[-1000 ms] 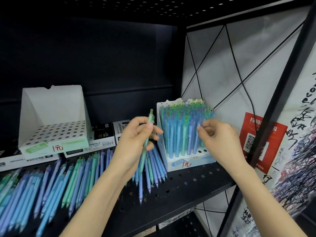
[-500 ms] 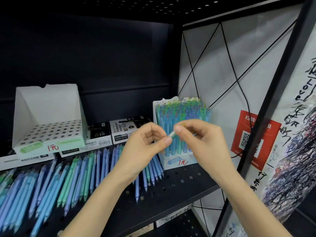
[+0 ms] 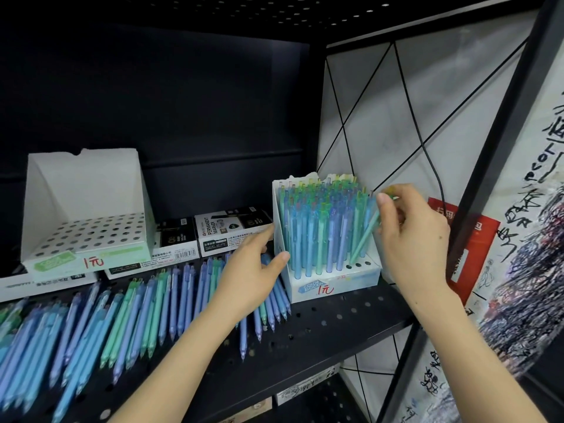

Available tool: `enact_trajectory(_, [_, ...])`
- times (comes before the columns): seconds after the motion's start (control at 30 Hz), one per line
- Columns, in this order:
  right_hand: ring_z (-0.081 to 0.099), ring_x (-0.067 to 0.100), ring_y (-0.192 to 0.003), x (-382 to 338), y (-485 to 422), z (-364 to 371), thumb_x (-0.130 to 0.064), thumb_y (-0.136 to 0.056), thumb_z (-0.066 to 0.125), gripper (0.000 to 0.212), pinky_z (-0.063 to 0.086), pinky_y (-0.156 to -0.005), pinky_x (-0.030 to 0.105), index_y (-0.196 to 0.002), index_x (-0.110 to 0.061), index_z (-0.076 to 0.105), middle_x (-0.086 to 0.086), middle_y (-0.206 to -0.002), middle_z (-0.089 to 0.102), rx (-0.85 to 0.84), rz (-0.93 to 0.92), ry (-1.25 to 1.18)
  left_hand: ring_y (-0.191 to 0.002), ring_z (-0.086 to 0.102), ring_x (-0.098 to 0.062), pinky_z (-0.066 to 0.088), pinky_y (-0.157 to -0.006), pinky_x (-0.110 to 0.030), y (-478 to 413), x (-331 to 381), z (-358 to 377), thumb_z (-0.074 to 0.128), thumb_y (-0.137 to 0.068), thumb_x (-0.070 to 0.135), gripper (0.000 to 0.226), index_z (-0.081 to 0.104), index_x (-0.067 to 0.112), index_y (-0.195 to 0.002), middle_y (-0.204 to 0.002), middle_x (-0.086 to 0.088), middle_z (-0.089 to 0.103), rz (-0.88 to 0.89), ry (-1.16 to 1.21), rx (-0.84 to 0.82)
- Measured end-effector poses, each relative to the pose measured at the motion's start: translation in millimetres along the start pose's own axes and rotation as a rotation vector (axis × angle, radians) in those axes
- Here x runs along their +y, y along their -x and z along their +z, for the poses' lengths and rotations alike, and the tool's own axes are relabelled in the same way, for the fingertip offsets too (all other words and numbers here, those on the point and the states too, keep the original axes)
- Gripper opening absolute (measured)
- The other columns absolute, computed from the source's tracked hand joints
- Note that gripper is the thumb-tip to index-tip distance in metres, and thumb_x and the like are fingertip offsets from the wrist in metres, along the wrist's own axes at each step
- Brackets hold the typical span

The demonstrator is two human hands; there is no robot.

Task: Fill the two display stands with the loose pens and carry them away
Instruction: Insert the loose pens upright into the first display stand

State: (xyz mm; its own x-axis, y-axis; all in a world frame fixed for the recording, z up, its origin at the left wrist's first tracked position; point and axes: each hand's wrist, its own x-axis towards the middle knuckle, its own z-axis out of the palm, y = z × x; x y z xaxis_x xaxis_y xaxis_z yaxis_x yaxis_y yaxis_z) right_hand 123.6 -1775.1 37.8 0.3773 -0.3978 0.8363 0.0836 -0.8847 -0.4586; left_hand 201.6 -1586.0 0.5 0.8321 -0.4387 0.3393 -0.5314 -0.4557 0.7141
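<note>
Loose pens [image 3: 122, 315]: rowed on shelf [image 3: 335, 325], 8 o'clock, axes 7-to-1, under left hand [image 3: 256, 270], nearer, fingers slack, nothing held
Right hand [image 3: 415, 239]: pinches green pen [image 3: 364, 236], tilted, tip toward free holes at 7 o'clock in near-full stand [image 3: 335, 285]
Empty stand [image 3: 85, 245]: 10 o'clock, well apart, marker boxes [image 3: 232, 230] between

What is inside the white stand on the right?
Upright blue and green pens pack the stand; a few front holes are empty. The right hand pinches a tilted green pen. Pen tips are hidden below.
</note>
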Motion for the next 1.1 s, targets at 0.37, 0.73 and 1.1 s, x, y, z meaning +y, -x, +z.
enact_trajectory(0.37, [0.06, 0.015, -0.073, 8, 7, 12, -0.023, -0.092, 0.056, 0.026, 0.052, -0.071, 0.032, -0.113, -0.009, 0.06, -0.007, -0.074, 0.057, -0.4, 0.2, -0.005, -0.135, 0.032, -0.013, 0.034, -0.109, -0.037, -4, -6, 8, 0.049, -0.095, 0.026, 0.062, 0.016, 0.028, -0.147, -0.149, 0.003, 0.031, 0.027, -0.021, -0.076])
enact_trajectory(0.73, [0.056, 0.008, -0.058, -42, 43, 10, -0.02, -0.086, 0.064, 0.016, 0.041, -0.054, 0.015, -0.099, -0.011, 0.067, -0.006, -0.071, 0.063, -0.239, -0.053, -0.06, -0.103, 0.052, -0.007, 0.035, -0.084, -0.019, 2, -21, -38, 0.051, -0.094, 0.016, 0.031, 0.057, 0.026, -0.122, -0.127, 0.004, 0.054, -0.068, -0.066, 0.139])
enact_trajectory(1.1, [0.055, 0.013, -0.109, -118, 92, 92, -0.052, -0.089, 0.048, 0.051, 0.044, -0.092, 0.026, -0.13, -0.022, 0.05, -0.005, -0.116, 0.062, -0.891, -0.17, -0.172, -0.115, 0.053, -0.028, 0.042, -0.091, -0.034, 105, -83, -153, 0.06, -0.088, 0.03, 0.041, 0.057, 0.015, -0.126, -0.126, -0.013, 0.055, -0.491, -0.594, 0.347])
